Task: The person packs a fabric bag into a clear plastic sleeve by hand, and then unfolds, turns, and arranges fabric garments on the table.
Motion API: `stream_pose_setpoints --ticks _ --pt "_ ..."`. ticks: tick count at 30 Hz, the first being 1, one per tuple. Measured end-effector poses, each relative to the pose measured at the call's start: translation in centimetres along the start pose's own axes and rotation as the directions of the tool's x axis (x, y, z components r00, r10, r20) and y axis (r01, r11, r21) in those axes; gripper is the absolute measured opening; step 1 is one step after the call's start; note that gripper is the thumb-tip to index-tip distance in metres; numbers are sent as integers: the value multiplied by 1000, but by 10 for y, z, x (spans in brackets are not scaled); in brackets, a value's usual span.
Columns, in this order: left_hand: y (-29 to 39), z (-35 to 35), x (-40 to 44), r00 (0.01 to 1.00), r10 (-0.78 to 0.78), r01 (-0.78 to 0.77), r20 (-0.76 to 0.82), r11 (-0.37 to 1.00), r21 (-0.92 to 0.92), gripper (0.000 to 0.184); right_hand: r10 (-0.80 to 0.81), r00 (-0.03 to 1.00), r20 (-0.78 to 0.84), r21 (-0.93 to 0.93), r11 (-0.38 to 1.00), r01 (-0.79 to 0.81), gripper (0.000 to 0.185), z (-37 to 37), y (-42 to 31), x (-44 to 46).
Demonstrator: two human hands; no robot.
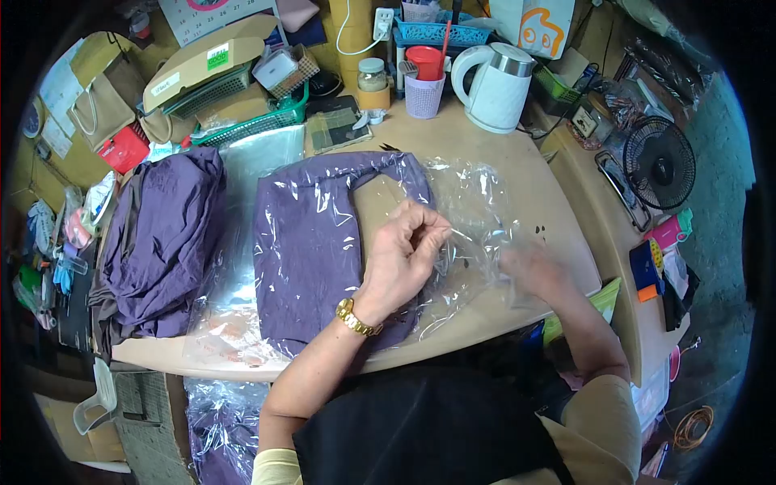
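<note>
A folded purple garment [309,242] lies inside a clear plastic bag [477,190] on the table. My left hand [406,249], with a gold watch on its wrist, is closed over the bag, thumb and fingers pinching its plastic near the garment's right side. Over the bag's loose right part is my right hand [533,271], smeared by motion, so its fingers cannot be made out. Another purple garment [166,242] is heaped at the left of the table, beside flat clear plastic sheets [250,194].
A white kettle [495,87], a purple cup [423,95] and a jar [373,81] stand along the back. Green baskets [267,121] and a cardboard box [210,61] are at the back left. A black fan [659,162] is at the right. Bagged purple items [226,436] lie below the table's front edge.
</note>
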State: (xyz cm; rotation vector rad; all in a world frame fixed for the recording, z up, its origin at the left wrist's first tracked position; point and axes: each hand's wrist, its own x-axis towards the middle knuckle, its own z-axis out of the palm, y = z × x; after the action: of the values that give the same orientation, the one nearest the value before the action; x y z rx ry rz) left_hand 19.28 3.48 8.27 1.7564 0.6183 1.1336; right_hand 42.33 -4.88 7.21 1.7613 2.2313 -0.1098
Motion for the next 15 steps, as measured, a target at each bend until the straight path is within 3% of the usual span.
stream_pose_setpoints --ticks 2,4,5,7,8,10,11,12,13,14,15 --pt "6 7 5 1000 -18 18 -1 999 -39 4 10 967 -253 324 943 75 35 -1 -5 15" --pt "17 26 9 976 188 -190 110 982 13 6 55 874 -484 623 723 299 37 56 3 45" --pt "21 32 9 976 187 -190 108 982 19 6 51 872 -487 622 721 305 37 52 -1 52" --pt "30 38 9 860 412 -458 300 884 98 12 -205 817 -538 477 726 496 30 31 -16 87" --pt "44 29 2 885 307 -350 350 934 66 25 -334 768 -547 395 706 588 28 16 -26 110" --pt "55 -8 -9 911 298 -366 284 903 227 38 -577 632 -518 233 616 752 26 -10 -45 151" --pt "55 -33 -14 948 157 -243 277 919 312 43 -681 548 -486 158 549 821 26 -16 -53 162" --pt "37 -58 -23 974 135 -216 185 805 553 41 -637 701 -320 236 663 710 33 -28 -62 161" --pt "13 -79 -33 997 -30 -37 77 673 738 49 -559 818 -137 288 767 573 40 -40 -69 157" --pt "-21 -90 -49 983 -167 137 -71 427 894 57 -568 796 -209 318 731 604 41 -34 -72 161" --pt "-59 -106 -64 965 -238 183 -108 323 929 68 -573 793 -209 321 725 609 41 -31 -74 163"
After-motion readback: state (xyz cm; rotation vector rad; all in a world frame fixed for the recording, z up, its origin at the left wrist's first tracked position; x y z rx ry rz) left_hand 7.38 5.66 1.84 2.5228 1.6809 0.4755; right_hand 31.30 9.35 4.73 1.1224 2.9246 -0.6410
